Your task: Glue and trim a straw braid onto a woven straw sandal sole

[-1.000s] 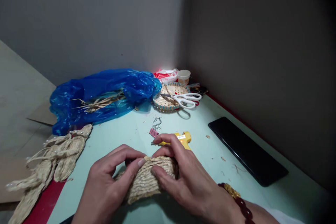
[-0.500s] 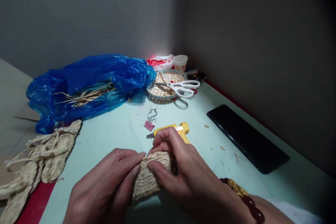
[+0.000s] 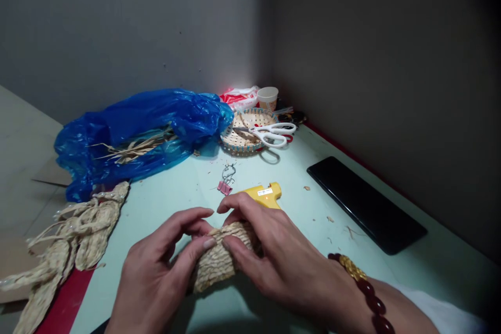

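Observation:
A small woven straw piece (image 3: 217, 261), pale and ribbed, is held just above the table between both hands. My left hand (image 3: 164, 255) pinches its upper left edge, thumb on the near face and index finger arched above. My right hand (image 3: 270, 250) grips the right side, its thumb pressed on the front and its fingers curled over the top. The far side of the weave is hidden by the fingers. Directly behind my right hand lies a yellow glue gun (image 3: 270, 195), its nozzle covered. A pink binder clip (image 3: 225, 187) rests just beyond.
Left, a blue plastic bag (image 3: 144, 115) holds dry straw strips (image 3: 144, 148), with braided straw pieces (image 3: 94, 229) in front. White scissors (image 3: 272, 133) lie across a shallow woven basket (image 3: 238, 141) near a paper cup (image 3: 268, 96). A black slab-shaped object (image 3: 364, 203) lies right, beside the wall.
My left thumb and index finger have spread, the index finger lifting off the straw piece's top edge. My right hand keeps its grip. The view has shifted slightly.

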A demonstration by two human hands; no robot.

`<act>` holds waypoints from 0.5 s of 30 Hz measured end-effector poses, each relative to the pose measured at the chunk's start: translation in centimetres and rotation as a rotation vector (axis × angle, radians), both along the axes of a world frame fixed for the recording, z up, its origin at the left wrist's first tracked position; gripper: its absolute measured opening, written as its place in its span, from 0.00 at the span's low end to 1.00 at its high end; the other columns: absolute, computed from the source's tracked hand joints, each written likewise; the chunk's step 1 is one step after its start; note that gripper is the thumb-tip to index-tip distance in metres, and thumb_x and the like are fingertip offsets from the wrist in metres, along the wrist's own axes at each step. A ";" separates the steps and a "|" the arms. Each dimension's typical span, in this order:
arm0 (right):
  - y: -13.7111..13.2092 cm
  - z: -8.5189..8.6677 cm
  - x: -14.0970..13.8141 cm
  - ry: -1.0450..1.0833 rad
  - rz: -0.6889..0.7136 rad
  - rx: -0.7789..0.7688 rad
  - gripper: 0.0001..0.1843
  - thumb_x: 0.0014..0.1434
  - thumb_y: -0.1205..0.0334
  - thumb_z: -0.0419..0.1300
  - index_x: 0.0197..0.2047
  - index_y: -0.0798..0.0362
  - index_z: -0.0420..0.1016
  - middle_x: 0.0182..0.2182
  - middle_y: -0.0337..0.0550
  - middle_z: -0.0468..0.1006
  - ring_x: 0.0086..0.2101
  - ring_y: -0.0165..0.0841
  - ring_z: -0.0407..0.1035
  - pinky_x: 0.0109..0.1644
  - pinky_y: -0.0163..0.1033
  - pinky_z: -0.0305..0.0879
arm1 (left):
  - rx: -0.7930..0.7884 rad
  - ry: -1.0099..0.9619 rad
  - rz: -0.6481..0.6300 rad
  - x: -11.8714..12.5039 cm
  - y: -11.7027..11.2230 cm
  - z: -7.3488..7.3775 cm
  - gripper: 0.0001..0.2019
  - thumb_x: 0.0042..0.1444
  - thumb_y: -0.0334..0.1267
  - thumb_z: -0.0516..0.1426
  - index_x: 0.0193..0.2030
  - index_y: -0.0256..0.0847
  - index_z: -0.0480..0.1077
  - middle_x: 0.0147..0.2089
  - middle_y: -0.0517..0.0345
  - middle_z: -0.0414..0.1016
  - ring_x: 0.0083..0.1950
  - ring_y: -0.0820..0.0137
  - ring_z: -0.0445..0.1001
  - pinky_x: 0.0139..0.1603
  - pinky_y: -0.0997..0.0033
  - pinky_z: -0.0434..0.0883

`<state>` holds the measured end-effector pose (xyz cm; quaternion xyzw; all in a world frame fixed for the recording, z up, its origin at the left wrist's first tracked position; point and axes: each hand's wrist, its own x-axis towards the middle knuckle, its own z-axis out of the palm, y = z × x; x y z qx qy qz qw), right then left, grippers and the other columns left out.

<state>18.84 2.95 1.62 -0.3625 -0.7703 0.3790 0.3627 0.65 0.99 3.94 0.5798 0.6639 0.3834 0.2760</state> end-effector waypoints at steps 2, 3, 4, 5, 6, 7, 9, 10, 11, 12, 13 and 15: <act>0.2 -0.1 0.1 -0.011 0.013 0.047 0.15 0.66 0.65 0.57 0.55 0.54 0.67 0.45 0.45 0.78 0.45 0.35 0.72 0.50 0.38 0.66 | -0.085 -0.051 -0.022 -0.5 0.1 -0.2 0.12 0.49 0.47 0.66 0.41 0.49 0.75 0.32 0.61 0.81 0.26 0.69 0.74 0.20 0.76 0.65; 0.3 -0.2 0.0 -0.016 0.018 0.065 0.13 0.66 0.64 0.58 0.54 0.54 0.69 0.46 0.45 0.78 0.45 0.36 0.73 0.50 0.39 0.66 | -0.122 -0.074 -0.043 -0.7 0.2 -0.3 0.14 0.50 0.48 0.65 0.41 0.48 0.73 0.33 0.60 0.81 0.23 0.70 0.72 0.18 0.76 0.65; 0.4 -0.3 0.0 -0.020 0.025 0.081 0.12 0.67 0.63 0.57 0.53 0.55 0.71 0.46 0.46 0.79 0.45 0.36 0.73 0.50 0.39 0.66 | -0.152 -0.093 -0.065 -0.9 0.2 -0.5 0.14 0.50 0.48 0.65 0.41 0.47 0.71 0.34 0.60 0.80 0.21 0.72 0.70 0.17 0.76 0.65; 0.5 -0.3 0.0 -0.022 0.038 0.095 0.11 0.67 0.63 0.57 0.51 0.55 0.73 0.45 0.47 0.79 0.44 0.36 0.73 0.51 0.39 0.66 | -0.172 -0.105 -0.081 -1.0 0.3 -0.5 0.14 0.51 0.48 0.65 0.41 0.46 0.70 0.35 0.59 0.80 0.20 0.73 0.69 0.16 0.76 0.65; 0.7 -0.4 -0.1 -0.017 0.055 0.110 0.10 0.68 0.65 0.56 0.51 0.56 0.74 0.44 0.47 0.80 0.44 0.35 0.73 0.51 0.39 0.66 | -0.184 -0.116 -0.092 -1.0 0.3 -0.6 0.14 0.52 0.48 0.64 0.41 0.45 0.69 0.35 0.60 0.79 0.19 0.74 0.67 0.16 0.76 0.65; 0.8 -0.4 -0.1 -0.005 0.074 0.131 0.10 0.69 0.66 0.55 0.49 0.58 0.75 0.42 0.47 0.80 0.43 0.34 0.73 0.51 0.38 0.65 | -0.191 -0.125 -0.097 -1.0 0.4 -0.6 0.14 0.52 0.47 0.64 0.40 0.45 0.69 0.35 0.60 0.78 0.18 0.75 0.66 0.15 0.77 0.65; 0.9 -0.5 -0.2 0.031 0.091 0.183 0.10 0.69 0.68 0.55 0.47 0.60 0.77 0.39 0.47 0.80 0.40 0.33 0.72 0.49 0.36 0.65 | -0.184 -0.140 -0.102 -0.8 0.4 -0.5 0.13 0.51 0.46 0.65 0.38 0.45 0.68 0.34 0.60 0.77 0.19 0.75 0.67 0.15 0.78 0.63; 0.9 -0.6 -0.3 0.048 0.086 0.201 0.10 0.69 0.69 0.55 0.45 0.60 0.77 0.37 0.47 0.80 0.38 0.32 0.72 0.47 0.36 0.65 | -0.174 -0.145 -0.099 -0.7 0.4 -0.5 0.12 0.51 0.45 0.65 0.36 0.45 0.68 0.33 0.61 0.77 0.21 0.75 0.68 0.16 0.79 0.63; 0.9 -0.7 -0.3 0.058 0.075 0.206 0.09 0.68 0.69 0.55 0.44 0.61 0.78 0.35 0.46 0.79 0.36 0.32 0.71 0.46 0.35 0.65 | -0.172 -0.154 -0.088 -0.5 0.4 -0.4 0.12 0.50 0.45 0.65 0.34 0.45 0.68 0.32 0.62 0.76 0.22 0.74 0.68 0.16 0.80 0.62; 0.9 -0.8 -0.4 0.063 0.064 0.199 0.09 0.68 0.70 0.56 0.43 0.61 0.78 0.34 0.46 0.79 0.35 0.31 0.71 0.44 0.35 0.65 | -0.176 -0.168 -0.071 -0.3 0.4 -0.2 0.12 0.50 0.44 0.66 0.33 0.44 0.67 0.31 0.62 0.75 0.21 0.75 0.67 0.16 0.80 0.61; 0.8 -0.8 -0.4 0.061 0.055 0.183 0.09 0.67 0.70 0.56 0.42 0.62 0.78 0.33 0.46 0.79 0.34 0.31 0.71 0.43 0.35 0.65 | -0.188 -0.189 -0.048 0.0 0.3 -0.1 0.12 0.50 0.44 0.66 0.32 0.44 0.67 0.31 0.63 0.75 0.19 0.77 0.66 0.15 0.80 0.60; 0.6 -1.0 -0.5 0.057 0.047 0.146 0.08 0.67 0.70 0.56 0.40 0.63 0.78 0.32 0.45 0.78 0.33 0.31 0.70 0.41 0.35 0.64 | -0.224 -0.240 -0.016 0.4 0.2 0.0 0.12 0.50 0.43 0.65 0.31 0.44 0.66 0.30 0.64 0.75 0.15 0.80 0.59 0.13 0.80 0.56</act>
